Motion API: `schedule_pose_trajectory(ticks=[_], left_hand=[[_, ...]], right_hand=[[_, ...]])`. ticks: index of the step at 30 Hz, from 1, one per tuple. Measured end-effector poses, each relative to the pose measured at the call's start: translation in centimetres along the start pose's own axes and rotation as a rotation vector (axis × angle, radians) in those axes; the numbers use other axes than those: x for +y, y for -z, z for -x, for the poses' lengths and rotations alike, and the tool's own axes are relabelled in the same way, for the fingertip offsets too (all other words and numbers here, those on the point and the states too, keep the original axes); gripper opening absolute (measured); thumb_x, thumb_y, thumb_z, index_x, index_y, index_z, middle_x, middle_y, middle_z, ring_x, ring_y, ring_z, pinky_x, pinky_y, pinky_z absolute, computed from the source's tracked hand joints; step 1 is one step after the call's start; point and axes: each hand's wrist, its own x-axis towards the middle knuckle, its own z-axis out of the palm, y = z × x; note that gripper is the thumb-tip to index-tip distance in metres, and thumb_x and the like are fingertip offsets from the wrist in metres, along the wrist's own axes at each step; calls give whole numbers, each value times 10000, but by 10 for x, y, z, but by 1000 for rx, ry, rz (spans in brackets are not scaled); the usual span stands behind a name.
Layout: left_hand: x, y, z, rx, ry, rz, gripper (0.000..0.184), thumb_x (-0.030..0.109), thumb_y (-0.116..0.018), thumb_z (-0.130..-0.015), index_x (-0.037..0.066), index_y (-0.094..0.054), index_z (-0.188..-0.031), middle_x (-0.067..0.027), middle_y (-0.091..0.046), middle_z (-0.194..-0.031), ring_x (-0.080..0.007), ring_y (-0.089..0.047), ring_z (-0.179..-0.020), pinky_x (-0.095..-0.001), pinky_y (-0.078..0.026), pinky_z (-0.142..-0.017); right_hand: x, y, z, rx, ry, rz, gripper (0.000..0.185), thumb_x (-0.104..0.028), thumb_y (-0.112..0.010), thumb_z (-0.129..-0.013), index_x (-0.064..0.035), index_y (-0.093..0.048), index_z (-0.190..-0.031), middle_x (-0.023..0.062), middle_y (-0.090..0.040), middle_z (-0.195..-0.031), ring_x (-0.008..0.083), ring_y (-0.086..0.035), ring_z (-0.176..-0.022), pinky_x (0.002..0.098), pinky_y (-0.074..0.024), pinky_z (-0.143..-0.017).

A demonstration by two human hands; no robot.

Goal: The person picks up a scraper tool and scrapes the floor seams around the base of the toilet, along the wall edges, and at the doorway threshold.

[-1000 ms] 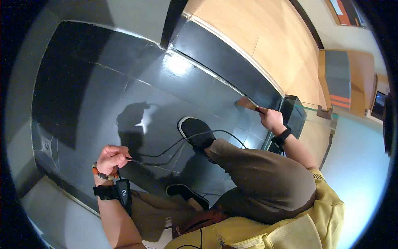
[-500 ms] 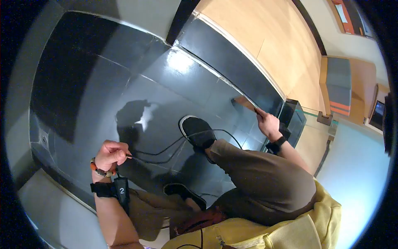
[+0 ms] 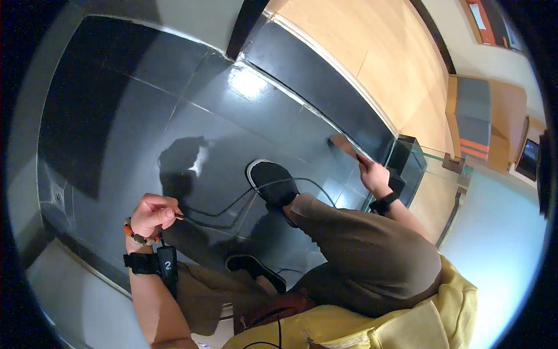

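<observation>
On the left, my left hand (image 3: 156, 215) is closed in a pinch on a thin black cable (image 3: 218, 225). From those fingers the cable runs in a loose loop over the dark floor to a black shoe (image 3: 272, 181), where part of it lies across the shoe. My right hand (image 3: 375, 176) grips the narrow end of a flat brown tool with a dark tip (image 3: 344, 145), which looks like a brush. Its far end is at the dark tiles beside the raised step. Whether it touches them I cannot tell.
The dark tiled floor (image 3: 226, 131) meets a raised step (image 3: 325, 87) with a light edge. Beyond lies a beige floor (image 3: 383, 52). A glass panel (image 3: 415, 166) stands beside my right arm. My other shoe (image 3: 256, 272) is below, and a floor drain (image 3: 58, 196) lies at far left.
The view has shifted slightly. The flat brown tool is tilted a little differently in my right hand. My left hand keeps its pinch on the cable.
</observation>
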Motion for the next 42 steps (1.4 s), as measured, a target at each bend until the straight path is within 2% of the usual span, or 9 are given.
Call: schedule_pose_trajectory(ticks=[3,11,15,22,27,32,34,37,42], left_hand=[[-8,5,1,7,-31,16,387,280,-716,-766,-97,-629,-789,-39,-475,-545,-98,-401,-431,-243,-294,-409],[-6,-4,0,46,-129,0,387,285,-719,-762,-90,-625,-785,-34,-464,-536,-96,-397,-437,-244,-308,-427],[0,-5,2,59,-30,26,398,293,-722,-757,-91,-618,-770,-26,-457,-534,-91,-388,-438,-243,-296,-432],[7,-8,-3,-25,-5,-10,412,305,-712,-763,-96,-616,-765,-25,-460,-536,-87,-385,-440,-244,-273,-423],[6,-9,0,27,-10,0,416,308,-717,-758,-95,-616,-767,-28,-464,-537,-88,-385,-439,-245,-274,-422],[-1,-4,1,44,8,4,425,325,-721,-753,-88,-618,-765,-29,-467,-536,-91,-391,-436,-248,-284,-423],[-2,-4,0,69,-5,61,344,245,-758,-710,-50,-622,-820,-98,-548,-636,-120,-427,-446,-258,-292,-401],[8,-8,-4,1,43,9,365,287,-766,-700,-43,-621,-756,-90,-525,-620,-117,-421,-447,-253,-275,-401],[4,-8,-4,9,20,-34,434,333,-737,-736,-85,-624,-761,-33,-484,-541,-91,-400,-440,-242,-293,-424]], right_hand=[[22,-14,7,-13,-85,40,330,-286,-470,-854,-234,-589,-1158,162,-647,-921,343,-623,-830,420,-495,-734],[-17,22,-7,-25,-11,-64,339,-274,-463,-853,-238,-588,-1166,167,-641,-947,335,-618,-856,411,-493,-735],[24,-5,6,-36,-75,-22,332,-274,-465,-856,-237,-591,-1161,150,-648,-945,323,-625,-854,409,-492,-735],[-20,25,-13,-7,42,-50,326,-283,-474,-855,-234,-593,-1155,162,-642,-902,338,-617,-838,421,-491,-714],[29,1,4,-72,-81,24,328,-298,-468,-854,-232,-605,-1145,139,-652,-932,319,-625,-849,398,-495,-739],[-9,20,-6,-49,-28,43,331,-288,-470,-861,-222,-590,-1162,142,-648,-938,321,-622,-853,401,-493,-737],[-20,20,-17,9,83,-49,335,-297,-474,-850,-290,-570,-1171,163,-651,-890,345,-629,-812,442,-494,-715],[14,8,-7,-23,72,-10,335,-299,-474,-849,-295,-569,-1170,151,-653,-895,345,-628,-818,440,-493,-728],[73,-18,19,-53,-108,33,354,-286,-487,-837,-289,-569,-1182,147,-647,-914,321,-621,-846,420,-487,-738]])
